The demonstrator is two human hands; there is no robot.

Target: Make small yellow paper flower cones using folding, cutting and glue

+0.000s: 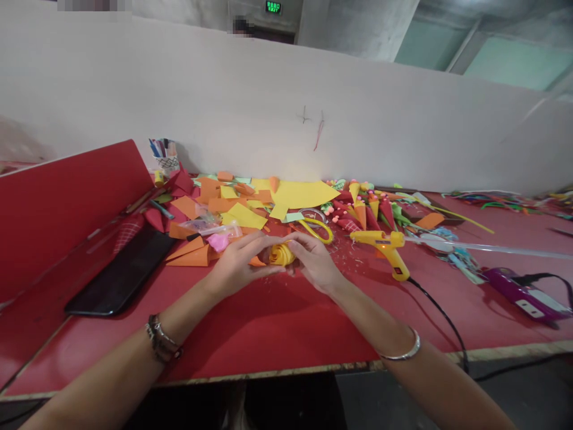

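Note:
Between my two hands is a yellow paper rose point(282, 255), its coiled petals facing me above the red table point(268, 334). My left hand point(244, 263) grips it from the left, fingers curled around its side. From the right, my right hand point(316, 261) closes on it with thumb and fingers. Just behind the hands lie yellow-handled scissors point(320, 232) and a pink crumpled piece point(219, 241). A folded orange paper point(190, 253) rests left of my left hand. To the right of my right hand is a yellow glue gun point(385, 246) with a clear glue stick in it.
A black phone point(123, 275) lies at the left beside a red board point(67, 209). Yellow paper sheets point(304, 194) and several small paper cones point(360, 209) cover the back. A pen cup point(166, 160) stands by the white partition point(250, 107). A purple power strip point(526, 295) sits at right.

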